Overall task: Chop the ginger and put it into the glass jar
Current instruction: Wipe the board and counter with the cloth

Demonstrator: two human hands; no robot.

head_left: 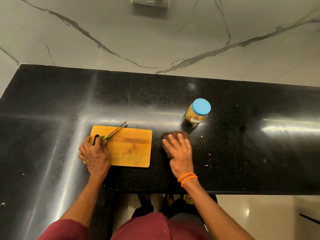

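Ginger bits fill the glass jar (197, 113), which stands on the far right part of the black counter (242, 144) with its blue lid (201, 106) on. Biggest is the counter, then the wooden board (131, 149) lying flat on the left. The left hand (94, 154) curls round the board's left edge and a knife (113, 132) with a green handle; the blade points far and right. The right hand (178, 151) is spread flat, fingers apart, pressing a dark cloth (174, 135) just right of the board. Tiny crumbs (201, 136) sit near the jar.
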